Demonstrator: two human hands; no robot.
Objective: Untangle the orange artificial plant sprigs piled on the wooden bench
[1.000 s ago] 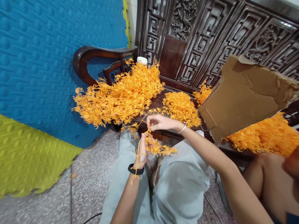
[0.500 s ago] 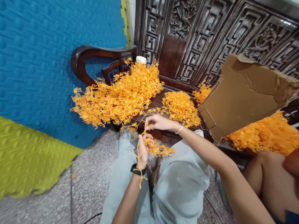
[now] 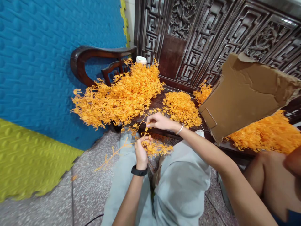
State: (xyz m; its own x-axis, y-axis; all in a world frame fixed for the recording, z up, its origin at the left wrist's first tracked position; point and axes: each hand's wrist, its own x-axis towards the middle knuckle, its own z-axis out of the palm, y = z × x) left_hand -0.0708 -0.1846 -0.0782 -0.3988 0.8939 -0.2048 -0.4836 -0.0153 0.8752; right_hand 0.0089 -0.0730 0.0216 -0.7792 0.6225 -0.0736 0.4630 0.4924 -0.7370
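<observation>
My left hand (image 3: 141, 153), with a black band at the wrist, is closed around a bunch of orange plastic sprigs (image 3: 158, 147). A bare, forked orange stem (image 3: 115, 153) sticks out to the left of that hand over the floor. Just above it, my right hand (image 3: 156, 121) pinches the tip of a thin orange piece between thumb and fingers. A large heap of orange sprigs (image 3: 122, 94) lies beyond my hands on the dark wooden bench (image 3: 156, 103). A smaller orange pile (image 3: 182, 108) sits to its right.
A cardboard piece (image 3: 249, 94) stands at the right beside another orange heap (image 3: 268, 133). The bench has a curved armrest (image 3: 80, 59) and a carved back (image 3: 174, 56). A white lid (image 3: 141, 60) shows behind the heap. Another person's leg (image 3: 272, 175) is at the right.
The bare stem that hung down over my left wrist now points out to the left. My left hand has turned inward around the bunch; my right hand has barely moved.
</observation>
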